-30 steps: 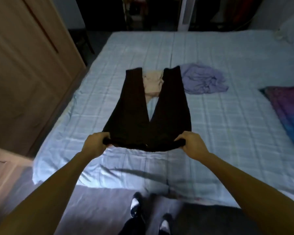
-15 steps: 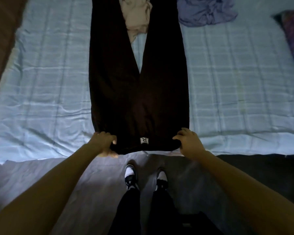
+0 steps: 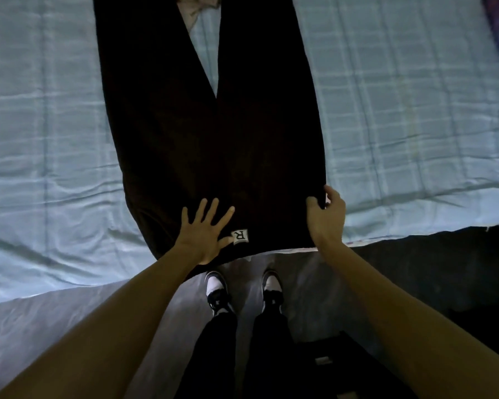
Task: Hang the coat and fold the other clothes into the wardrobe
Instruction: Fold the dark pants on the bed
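Black cotton trousers (image 3: 213, 133) lie flat on your pale-blue checked bed (image 3: 401, 125): left hand (image 3: 203, 233) splayed, pressing; right hand (image 3: 326, 217) grip pinching the waistband corner, ready to fold across.

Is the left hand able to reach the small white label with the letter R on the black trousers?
Probably yes: the left hand lies flat on the black trousers, its thumb beside the white label; nothing intervenes.
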### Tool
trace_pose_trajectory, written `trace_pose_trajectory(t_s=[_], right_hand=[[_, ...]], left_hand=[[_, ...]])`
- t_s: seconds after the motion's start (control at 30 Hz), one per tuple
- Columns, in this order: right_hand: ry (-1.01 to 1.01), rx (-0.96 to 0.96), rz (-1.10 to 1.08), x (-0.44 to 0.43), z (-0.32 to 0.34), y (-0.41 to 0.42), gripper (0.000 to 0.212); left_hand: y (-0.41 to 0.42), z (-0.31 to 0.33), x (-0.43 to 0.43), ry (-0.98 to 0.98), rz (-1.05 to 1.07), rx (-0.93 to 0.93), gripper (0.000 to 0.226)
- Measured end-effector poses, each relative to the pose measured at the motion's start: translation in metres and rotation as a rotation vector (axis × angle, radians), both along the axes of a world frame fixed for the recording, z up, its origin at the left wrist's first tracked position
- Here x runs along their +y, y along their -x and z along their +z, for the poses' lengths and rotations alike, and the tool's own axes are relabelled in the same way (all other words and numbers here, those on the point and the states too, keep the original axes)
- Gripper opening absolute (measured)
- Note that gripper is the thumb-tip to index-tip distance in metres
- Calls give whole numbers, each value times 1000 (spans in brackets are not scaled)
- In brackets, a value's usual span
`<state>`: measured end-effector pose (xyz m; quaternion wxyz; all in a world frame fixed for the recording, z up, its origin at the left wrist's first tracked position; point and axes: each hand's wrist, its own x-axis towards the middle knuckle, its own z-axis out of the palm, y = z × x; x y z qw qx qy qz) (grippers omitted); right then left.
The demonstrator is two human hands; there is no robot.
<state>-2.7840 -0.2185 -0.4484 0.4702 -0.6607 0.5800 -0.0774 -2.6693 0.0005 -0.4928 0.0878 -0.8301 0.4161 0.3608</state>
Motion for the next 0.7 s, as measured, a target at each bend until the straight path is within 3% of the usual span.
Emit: trace_pose_trajectory(t_s=[0.07,0.1,0.17,0.23,0.3,0.37,0.47,0.57,0.7], right_hand=[[-37,163,167,-4,-9,-5,69],[-83,223,180,-7,-10,-9,70],[-104,262,148,-11,-6,-17,52],[-1,211,34,-4,9,-26,34],[174,144,-83,18,30,-40,33],[338,61,-33,55,48,-62,38],[415,29,391,123,61,-98,50],[472,184,998,182,58,-118,58],[357,382,1554,208,36,-112,59]], left_hand=[[3,-10,7,20,6,-32,65],[4,-14,9,36,2,-51,64],[4,-15,11,42,-3,-56,65],[2,-11,9,35,-20,-43,67],[-5,-2,9,96,-26,-38,66],[-19,9,17,212,-12,-81,61],[-44,19,56,295,14,-167,61],[-59,19,111,290,65,-261,59],[-56,23,164,337,171,-300,47]])
